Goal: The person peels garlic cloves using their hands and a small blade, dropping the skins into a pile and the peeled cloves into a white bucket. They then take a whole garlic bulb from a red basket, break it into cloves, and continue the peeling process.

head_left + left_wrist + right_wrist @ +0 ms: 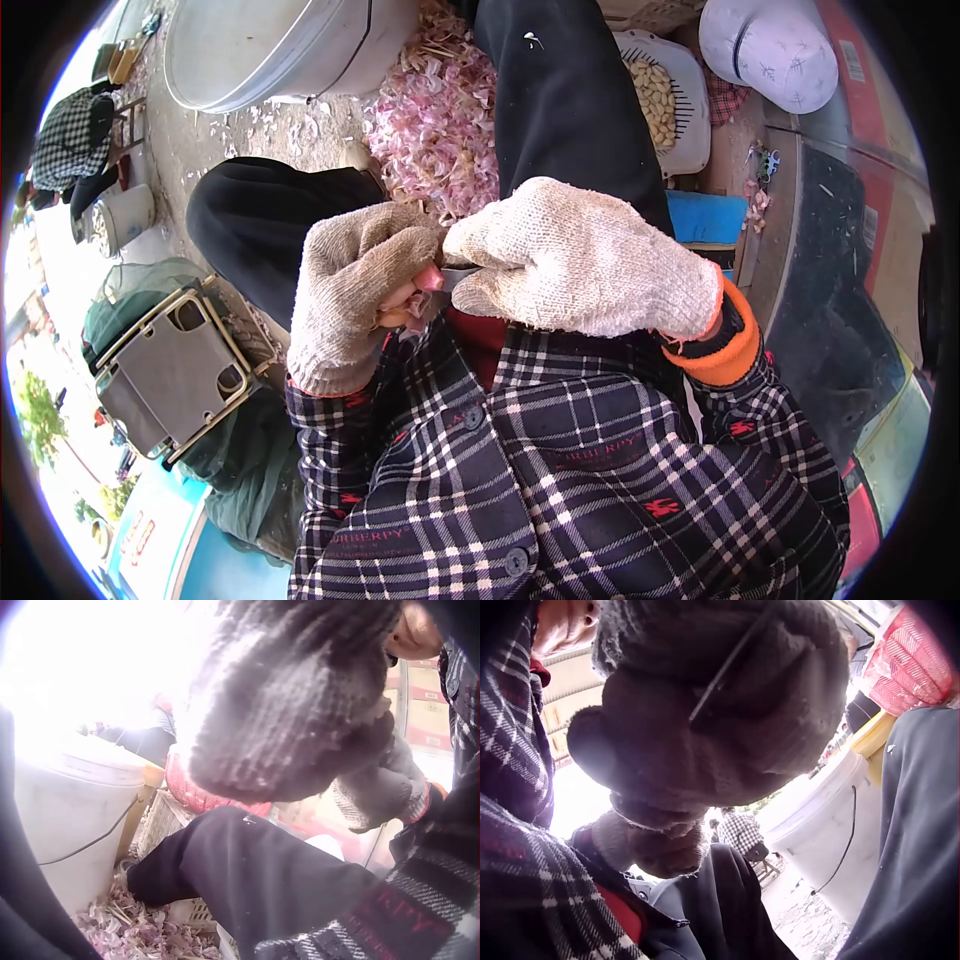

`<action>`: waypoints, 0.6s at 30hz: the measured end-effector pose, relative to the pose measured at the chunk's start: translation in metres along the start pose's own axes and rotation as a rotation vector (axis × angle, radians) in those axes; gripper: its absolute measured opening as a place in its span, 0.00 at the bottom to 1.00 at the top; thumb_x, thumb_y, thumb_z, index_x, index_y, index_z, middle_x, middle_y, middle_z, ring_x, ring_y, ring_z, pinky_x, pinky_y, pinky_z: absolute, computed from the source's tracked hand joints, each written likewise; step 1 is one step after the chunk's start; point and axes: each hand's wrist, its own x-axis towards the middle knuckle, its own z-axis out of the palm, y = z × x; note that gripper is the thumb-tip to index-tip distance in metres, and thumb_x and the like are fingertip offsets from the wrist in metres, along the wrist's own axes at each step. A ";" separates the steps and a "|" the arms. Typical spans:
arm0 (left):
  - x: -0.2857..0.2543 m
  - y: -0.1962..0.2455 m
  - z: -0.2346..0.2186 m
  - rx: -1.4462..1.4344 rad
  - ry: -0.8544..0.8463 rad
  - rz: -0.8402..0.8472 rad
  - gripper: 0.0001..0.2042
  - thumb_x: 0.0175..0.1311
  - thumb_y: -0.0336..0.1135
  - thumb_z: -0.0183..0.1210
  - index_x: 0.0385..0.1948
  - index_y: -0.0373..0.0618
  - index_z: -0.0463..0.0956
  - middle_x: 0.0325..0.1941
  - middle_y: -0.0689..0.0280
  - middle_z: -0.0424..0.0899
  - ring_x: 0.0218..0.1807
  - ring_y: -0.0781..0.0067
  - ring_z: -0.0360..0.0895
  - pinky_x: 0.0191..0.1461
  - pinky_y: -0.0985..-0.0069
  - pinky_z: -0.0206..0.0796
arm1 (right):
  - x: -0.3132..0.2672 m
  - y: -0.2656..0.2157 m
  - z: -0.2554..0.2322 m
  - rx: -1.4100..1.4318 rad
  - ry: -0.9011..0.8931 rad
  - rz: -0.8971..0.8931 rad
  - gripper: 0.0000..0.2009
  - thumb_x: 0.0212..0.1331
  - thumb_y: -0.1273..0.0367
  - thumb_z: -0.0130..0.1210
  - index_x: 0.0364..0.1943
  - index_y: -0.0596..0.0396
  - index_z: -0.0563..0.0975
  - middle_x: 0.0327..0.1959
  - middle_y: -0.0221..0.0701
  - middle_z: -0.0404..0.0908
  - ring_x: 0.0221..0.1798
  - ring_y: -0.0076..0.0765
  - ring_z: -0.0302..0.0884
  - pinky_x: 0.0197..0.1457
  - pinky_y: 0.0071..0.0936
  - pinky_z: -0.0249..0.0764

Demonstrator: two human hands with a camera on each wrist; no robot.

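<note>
In the head view, the gloved left hand [350, 285] curls round pink-skinned garlic cloves [405, 300] at the chest. Beside it, the gloved right hand [590, 262] pinches a thin blade [460, 277], mostly hidden by the glove. The fingertips of both hands meet or nearly meet. From the right wrist, a thin bright edge [731, 666] shows against the dark right glove [720, 727], and the left glove [667, 847] is lower down. The left wrist view shows the left glove [292, 705] large and blurred, the right glove [382, 791] behind it.
Pink garlic skins [435, 130] lie heaped between the legs. A white bucket [375, 50] stands at the upper left, and a white basket [690, 110] holds peeled cloves [652, 105] at the upper right. A folding chair [180, 370] is at the left; another person [75, 140] sits farther off.
</note>
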 end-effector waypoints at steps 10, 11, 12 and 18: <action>0.006 -0.009 0.029 -0.141 0.204 0.109 0.13 0.65 0.33 0.59 0.44 0.31 0.77 0.28 0.67 0.79 0.21 0.86 0.70 0.22 0.89 0.61 | 0.003 -0.001 0.006 0.489 0.059 0.415 0.07 0.64 0.66 0.58 0.36 0.56 0.80 0.19 0.21 0.74 0.17 0.12 0.66 0.21 0.17 0.62; 0.004 -0.009 0.031 -0.141 0.209 0.109 0.13 0.65 0.33 0.59 0.44 0.31 0.77 0.28 0.67 0.79 0.21 0.86 0.70 0.22 0.89 0.61 | 0.003 0.000 0.007 0.463 0.065 0.419 0.07 0.64 0.66 0.57 0.36 0.56 0.80 0.18 0.21 0.73 0.17 0.12 0.65 0.21 0.18 0.62; 0.001 -0.009 0.035 -0.055 0.231 0.101 0.14 0.65 0.32 0.59 0.45 0.30 0.77 0.28 0.67 0.79 0.20 0.86 0.70 0.21 0.89 0.60 | 0.003 -0.001 0.009 0.440 0.074 0.423 0.08 0.64 0.66 0.57 0.36 0.56 0.79 0.18 0.21 0.73 0.17 0.13 0.65 0.21 0.18 0.63; 0.004 -0.019 0.019 -0.164 0.203 0.073 0.14 0.62 0.32 0.58 0.44 0.29 0.78 0.25 0.65 0.80 0.17 0.84 0.71 0.18 0.88 0.60 | 0.007 -0.004 0.008 0.493 0.035 0.399 0.07 0.64 0.65 0.58 0.35 0.54 0.80 0.17 0.21 0.72 0.16 0.12 0.64 0.20 0.18 0.62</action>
